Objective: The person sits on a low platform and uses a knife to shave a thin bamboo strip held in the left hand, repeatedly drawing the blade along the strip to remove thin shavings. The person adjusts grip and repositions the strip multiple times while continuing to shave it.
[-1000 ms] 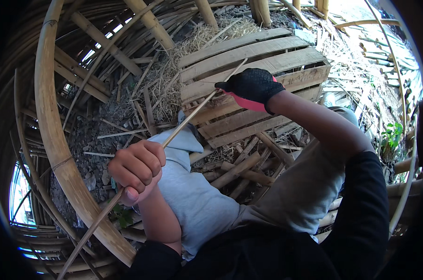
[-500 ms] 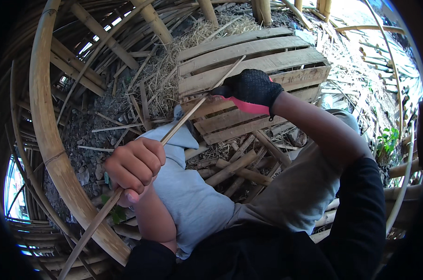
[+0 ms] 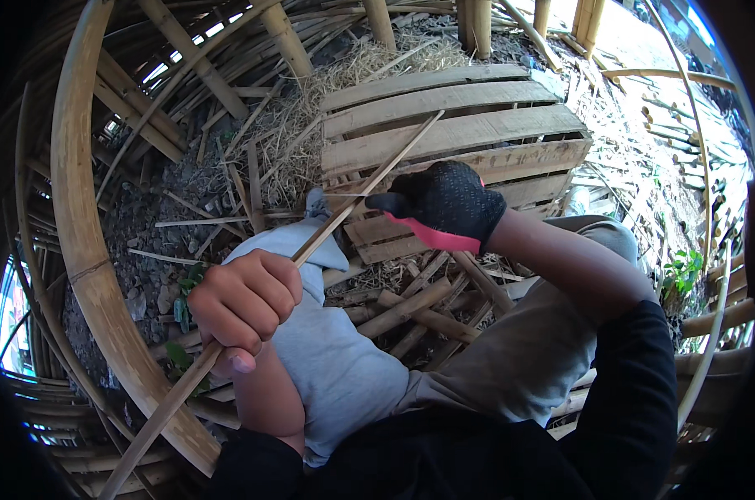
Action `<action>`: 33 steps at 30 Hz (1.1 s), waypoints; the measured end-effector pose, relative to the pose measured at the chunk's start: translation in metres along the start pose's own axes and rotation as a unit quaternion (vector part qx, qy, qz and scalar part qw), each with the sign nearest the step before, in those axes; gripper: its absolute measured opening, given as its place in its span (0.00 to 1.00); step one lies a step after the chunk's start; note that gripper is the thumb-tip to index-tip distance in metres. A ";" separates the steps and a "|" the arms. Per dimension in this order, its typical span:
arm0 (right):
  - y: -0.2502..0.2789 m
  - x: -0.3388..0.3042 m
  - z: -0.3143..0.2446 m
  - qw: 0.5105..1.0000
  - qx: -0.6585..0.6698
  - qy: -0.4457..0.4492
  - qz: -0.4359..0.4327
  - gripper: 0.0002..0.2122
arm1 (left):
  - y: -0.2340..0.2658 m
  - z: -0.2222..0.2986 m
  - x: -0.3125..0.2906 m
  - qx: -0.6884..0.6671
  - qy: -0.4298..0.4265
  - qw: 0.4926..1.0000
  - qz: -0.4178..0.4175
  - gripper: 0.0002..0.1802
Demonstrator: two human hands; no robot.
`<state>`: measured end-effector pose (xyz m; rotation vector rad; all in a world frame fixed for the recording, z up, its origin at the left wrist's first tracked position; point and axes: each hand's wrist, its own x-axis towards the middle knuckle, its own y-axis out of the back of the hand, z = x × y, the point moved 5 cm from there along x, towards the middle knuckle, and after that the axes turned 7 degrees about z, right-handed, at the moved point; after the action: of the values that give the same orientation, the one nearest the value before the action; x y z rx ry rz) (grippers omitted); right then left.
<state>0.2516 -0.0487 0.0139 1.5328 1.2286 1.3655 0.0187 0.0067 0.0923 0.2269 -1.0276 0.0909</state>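
My bare left hand (image 3: 248, 300) is wrapped round a long, thin bamboo strip (image 3: 319, 239), which slants from the lower left up to the far middle. Above my lap, my right hand (image 3: 448, 207), in a black and pink glove, is closed on what looks like a knife (image 3: 344, 195). Its thin blade shows nearly edge-on and crosses the strip beyond my left hand; the glove hides the handle. The strip's far tip lies over a slatted wooden crate (image 3: 444, 129).
A thick bamboo pole (image 3: 90, 250) curves along my left. Cut bamboo pieces (image 3: 406, 308) lie between my legs, and straw (image 3: 277, 142) covers ground beside the crate. Bamboo posts (image 3: 475, 29) stand at the back; a green plant (image 3: 684, 271) grows at right.
My gloved right hand and the blade have shifted slightly nearer along the strip. My left hand keeps its grip in nearly the same place, and the view has tilted a little.
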 end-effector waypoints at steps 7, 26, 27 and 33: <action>0.000 0.007 0.002 0.999 0.000 0.014 0.043 0.18 | 0.007 0.005 0.000 -0.006 -0.006 1.000 0.007 0.33; 0.011 0.000 -0.007 0.998 -0.038 0.013 -0.051 0.18 | -0.010 -0.002 0.011 -0.028 0.002 0.986 -0.162 0.28; 0.003 0.003 0.012 0.998 -0.038 0.015 -0.038 0.18 | -0.017 -0.004 0.010 -0.026 0.003 0.983 -0.183 0.28; -0.005 0.001 -0.006 0.997 -0.066 0.014 -0.039 0.17 | -0.015 -0.003 0.009 -0.029 -0.001 0.985 -0.172 0.28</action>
<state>0.2450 -0.0469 0.0106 1.3661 1.1785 1.3935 0.0285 -0.0072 0.0960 0.3486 -0.9779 -0.2514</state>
